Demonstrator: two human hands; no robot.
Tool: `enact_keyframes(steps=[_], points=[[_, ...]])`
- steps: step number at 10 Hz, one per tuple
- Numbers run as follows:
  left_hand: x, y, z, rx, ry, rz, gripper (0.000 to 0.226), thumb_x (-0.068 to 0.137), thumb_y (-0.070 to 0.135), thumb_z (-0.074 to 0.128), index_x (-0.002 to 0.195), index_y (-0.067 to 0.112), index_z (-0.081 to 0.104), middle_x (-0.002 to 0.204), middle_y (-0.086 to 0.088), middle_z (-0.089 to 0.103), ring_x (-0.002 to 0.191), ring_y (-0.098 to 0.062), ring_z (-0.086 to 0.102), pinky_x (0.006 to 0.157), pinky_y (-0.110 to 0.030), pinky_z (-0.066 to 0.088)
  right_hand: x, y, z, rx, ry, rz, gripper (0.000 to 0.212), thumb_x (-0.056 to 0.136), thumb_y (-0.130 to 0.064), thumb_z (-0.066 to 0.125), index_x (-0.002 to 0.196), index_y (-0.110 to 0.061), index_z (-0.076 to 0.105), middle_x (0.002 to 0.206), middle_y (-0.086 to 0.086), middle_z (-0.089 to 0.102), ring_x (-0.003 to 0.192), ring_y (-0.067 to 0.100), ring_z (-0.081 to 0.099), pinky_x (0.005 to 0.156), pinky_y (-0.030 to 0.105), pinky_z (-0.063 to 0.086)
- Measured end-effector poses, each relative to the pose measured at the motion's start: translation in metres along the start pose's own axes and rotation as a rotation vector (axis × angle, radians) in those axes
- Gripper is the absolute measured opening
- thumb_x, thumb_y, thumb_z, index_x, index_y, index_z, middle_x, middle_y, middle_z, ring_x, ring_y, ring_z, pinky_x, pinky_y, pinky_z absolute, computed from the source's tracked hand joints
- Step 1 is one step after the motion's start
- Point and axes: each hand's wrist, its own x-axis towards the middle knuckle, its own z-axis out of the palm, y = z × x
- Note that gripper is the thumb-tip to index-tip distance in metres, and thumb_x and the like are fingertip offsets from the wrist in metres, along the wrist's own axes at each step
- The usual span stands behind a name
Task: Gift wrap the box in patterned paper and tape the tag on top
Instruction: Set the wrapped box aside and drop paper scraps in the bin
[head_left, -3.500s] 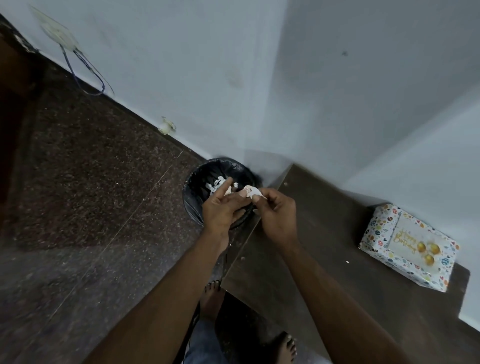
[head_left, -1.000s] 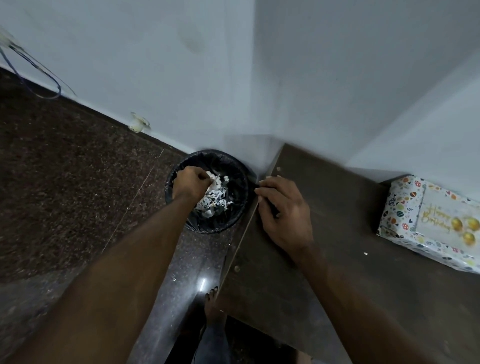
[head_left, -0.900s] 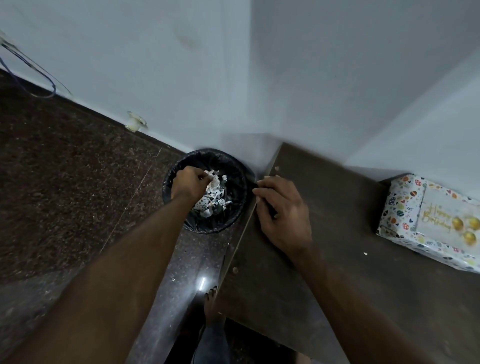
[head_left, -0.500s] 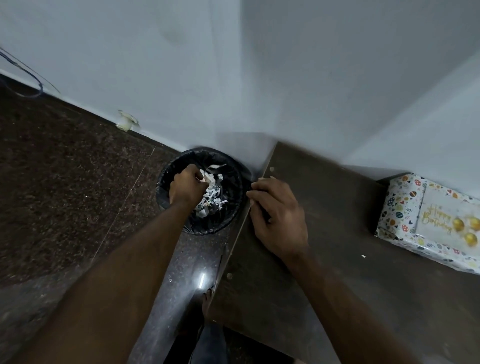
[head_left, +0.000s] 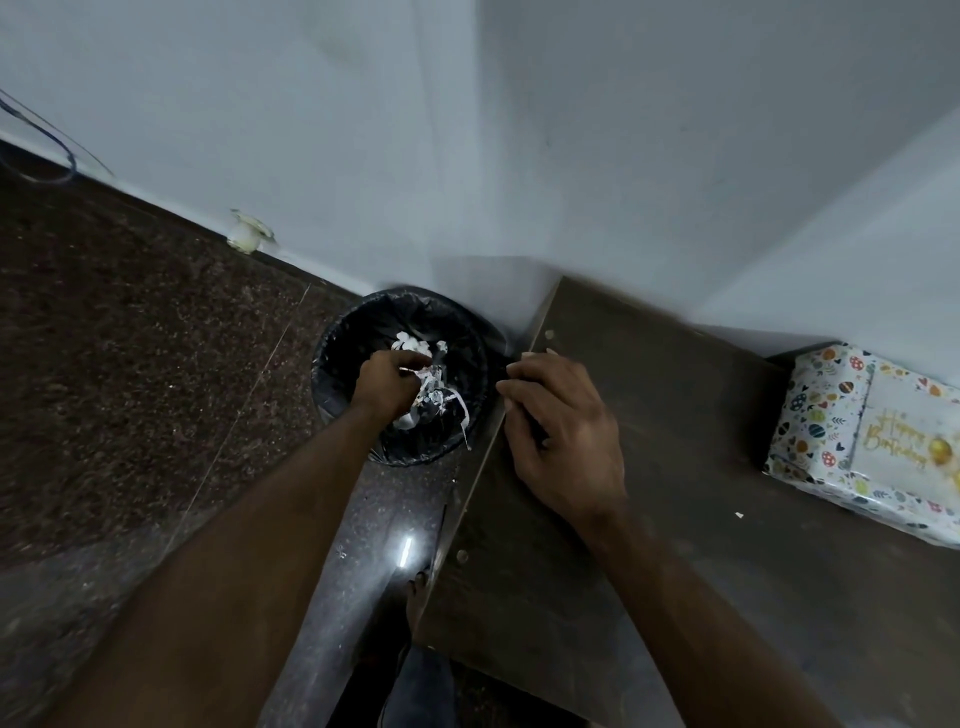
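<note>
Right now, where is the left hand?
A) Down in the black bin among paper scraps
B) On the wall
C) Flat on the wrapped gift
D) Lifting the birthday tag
A: the left hand reaches into the black bin among white paper scraps, far from the wrapped gift.

One desk (head_left: 675, 519) here. On it, one wrapped box (head_left: 831, 447) carrying one tag (head_left: 904, 441). Left of the desk, one black bin (head_left: 363, 322) holding one wad of paper scraps (head_left: 431, 395). Two hands: left hand (head_left: 387, 389), right hand (head_left: 563, 436).
</note>
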Motion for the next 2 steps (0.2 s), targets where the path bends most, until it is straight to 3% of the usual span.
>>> enact_keyframes(steps=[1, 2], points=[[-0.0002, -0.0005, 0.0011, -0.037, 0.066, 0.003, 0.026, 0.085, -0.001, 0.056, 0.084, 0.014, 0.077, 0.077, -0.007, 0.069, 0.066, -0.019, 0.060, 0.066, -0.027, 0.049, 0.0007, -0.0001, 0.0009, -0.005, 0.001, -0.005, 0.013, 0.088, -0.002, 0.065, 0.097, -0.003, 0.074, 0.106, 0.010, 0.068, 0.108, 0.027, 0.062, 0.094, 0.035, 0.050], [0.0004, -0.0005, -0.0002, -0.127, 0.097, -0.022, 0.017, 0.089, 0.007, 0.060, 0.090, 0.013, 0.076, 0.077, -0.007, 0.069, 0.067, -0.020, 0.061, 0.067, -0.027, 0.048, -0.0001, 0.0001, 0.0006, -0.011, -0.007, -0.006, 0.013, 0.088, -0.002, 0.065, 0.097, -0.003, 0.074, 0.106, 0.010, 0.068, 0.110, 0.028, 0.062, 0.094, 0.034, 0.050]])
